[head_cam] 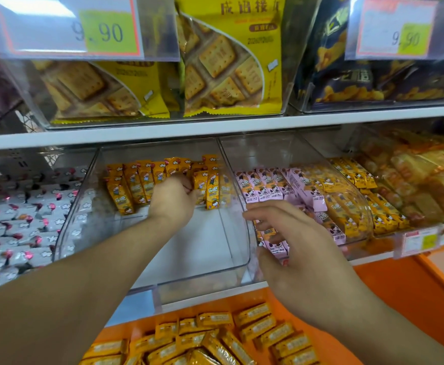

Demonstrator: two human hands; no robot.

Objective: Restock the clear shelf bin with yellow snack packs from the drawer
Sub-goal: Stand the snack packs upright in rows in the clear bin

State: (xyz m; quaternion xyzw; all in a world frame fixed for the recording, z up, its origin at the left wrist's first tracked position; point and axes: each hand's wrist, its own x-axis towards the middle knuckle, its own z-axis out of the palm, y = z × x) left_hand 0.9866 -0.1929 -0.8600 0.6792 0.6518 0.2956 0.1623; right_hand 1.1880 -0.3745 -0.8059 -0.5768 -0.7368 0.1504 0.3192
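The clear shelf bin (236, 262) stands in the middle of the lower shelf. A row of yellow snack packs (136, 180) stands upright against its back; the front of its floor is bare. My left hand (175, 198) reaches deep into the bin, fingers curled on a yellow pack (200, 184) in that row. My right hand (292, 241) hovers at the bin's right front corner with fingers spread and relaxed, holding nothing. Below, the orange drawer (329, 335) is pulled out with several yellow packs (257, 327) lying flat in it.
A clear bin of pink and yellow packs (352, 206) adjoins on the right, and a bin of white packs (18, 222) on the left. The upper shelf holds large yellow cracker bags (226, 64) and dark bags (373, 75) behind price tags.
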